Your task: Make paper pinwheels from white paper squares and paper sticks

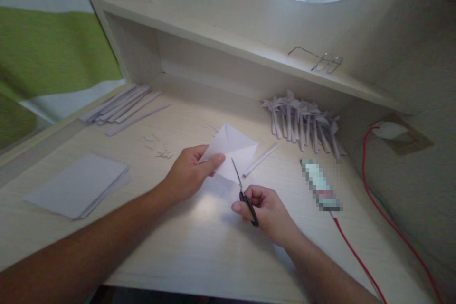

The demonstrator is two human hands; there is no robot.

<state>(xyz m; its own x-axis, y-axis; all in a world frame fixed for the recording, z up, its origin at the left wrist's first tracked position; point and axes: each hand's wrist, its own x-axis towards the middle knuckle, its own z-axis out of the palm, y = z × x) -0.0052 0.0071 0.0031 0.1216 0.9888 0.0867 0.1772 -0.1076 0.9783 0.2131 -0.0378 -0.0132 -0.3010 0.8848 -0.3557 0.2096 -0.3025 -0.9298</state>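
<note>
Head view: left hand (187,175) fingers pinch folded white paper square (233,151); right hand (265,211) fingers grip black-handled scissors (244,192), blades at paper's lower edge; bare pale wooden worktop (199,247) nearer the person.

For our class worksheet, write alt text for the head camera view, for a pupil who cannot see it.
A person's left hand holds a creased white paper square above a pale desk while the right hand points scissors at it. A paper stack, paper strips and folded pieces lie around.
</note>
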